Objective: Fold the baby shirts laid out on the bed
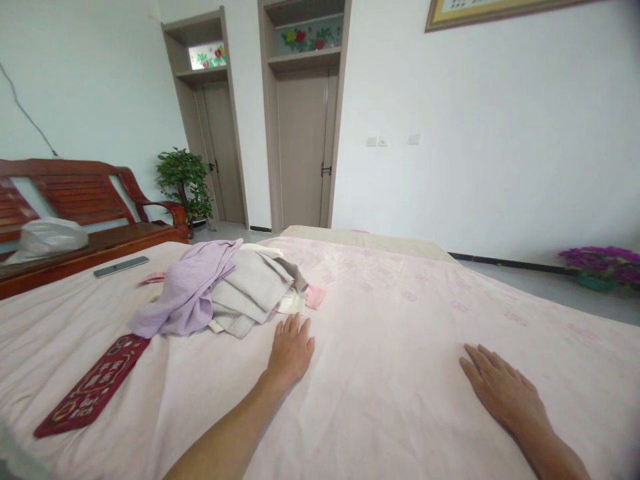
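Observation:
My left hand (291, 348) lies flat on the pale pink sheet (380, 373), palm down, its fingers stretched toward a heap of clothes. That heap holds a lilac garment (193, 287), a grey garment (255, 283) and a bit of pink cloth (315, 297) poking out at the right. The fingertips come close to the heap's near edge; whether they touch it I cannot tell. Farther right, my right hand (503, 387) also rests palm down on the sheet with its fingers extended, holding nothing.
On the sheet's left side lie a dark red phone case-like piece with white lettering (95, 387) and a grey phone (121, 267). Beyond stands a wooden bench (90, 193) with a plastic bag (50, 238). A green plant (185, 180) and purple flowers (600, 261) stand on the floor.

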`<move>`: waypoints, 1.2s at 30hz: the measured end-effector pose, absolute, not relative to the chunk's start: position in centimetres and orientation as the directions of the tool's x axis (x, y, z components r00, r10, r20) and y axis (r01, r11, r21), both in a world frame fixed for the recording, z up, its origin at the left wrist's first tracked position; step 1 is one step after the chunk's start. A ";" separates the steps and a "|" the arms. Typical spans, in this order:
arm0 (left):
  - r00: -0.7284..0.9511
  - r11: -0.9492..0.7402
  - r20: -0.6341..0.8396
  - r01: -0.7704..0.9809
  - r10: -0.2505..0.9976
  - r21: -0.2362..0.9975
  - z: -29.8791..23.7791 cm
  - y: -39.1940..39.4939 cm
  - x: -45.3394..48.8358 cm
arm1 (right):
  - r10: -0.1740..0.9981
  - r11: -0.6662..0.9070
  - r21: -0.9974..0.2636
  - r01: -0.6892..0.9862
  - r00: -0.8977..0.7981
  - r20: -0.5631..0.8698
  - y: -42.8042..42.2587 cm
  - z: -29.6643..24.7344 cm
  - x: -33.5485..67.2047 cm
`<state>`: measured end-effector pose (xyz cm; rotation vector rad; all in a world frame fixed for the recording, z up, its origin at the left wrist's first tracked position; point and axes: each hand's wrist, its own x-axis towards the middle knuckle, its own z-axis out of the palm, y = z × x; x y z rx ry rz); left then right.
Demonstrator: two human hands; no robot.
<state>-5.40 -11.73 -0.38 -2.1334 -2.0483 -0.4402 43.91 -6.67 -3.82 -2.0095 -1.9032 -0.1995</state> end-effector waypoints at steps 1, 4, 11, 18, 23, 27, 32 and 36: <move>0.035 -0.067 0.305 0.993 0.952 0.095 -0.4 -11.8 -5.4 | 0.937 -0.034 -0.126 0.992 0.075 0.342 -6.5 -3.9 43.9; 0.067 -0.101 0.289 0.989 0.955 0.105 -0.3 -11.9 -5.4 | 0.943 -0.050 -0.025 0.998 0.056 0.328 -6.4 -3.9 43.9; 0.131 -0.174 0.305 0.977 0.943 0.120 0.0 -12.1 -5.4 | 0.951 -0.062 -0.014 0.998 0.063 0.302 -7.1 -2.3 42.9; 0.148 -0.192 0.275 0.971 0.950 0.141 0.7 -11.9 -5.0 | 0.952 -0.077 -0.004 0.997 0.075 0.297 -7.9 -1.5 41.9; 0.162 -0.212 0.276 0.964 0.947 0.160 1.4 -11.9 -4.7 | 0.956 -0.104 0.010 0.995 0.097 0.278 -8.2 -1.1 41.4; 0.170 -0.220 0.276 0.962 0.946 0.162 1.6 -11.8 -4.7 | 0.954 -0.109 0.016 0.994 0.100 0.282 -8.3 -0.9 41.2; 0.174 -0.235 0.296 0.954 0.939 0.184 1.3 -11.5 -4.7 | 0.955 -0.124 0.026 0.992 0.112 0.274 -8.5 -0.8 41.1; 0.178 -0.243 0.303 0.951 0.936 0.194 0.9 -11.3 -4.8 | 0.954 -0.134 0.018 0.991 0.125 0.272 -8.6 -0.5 40.8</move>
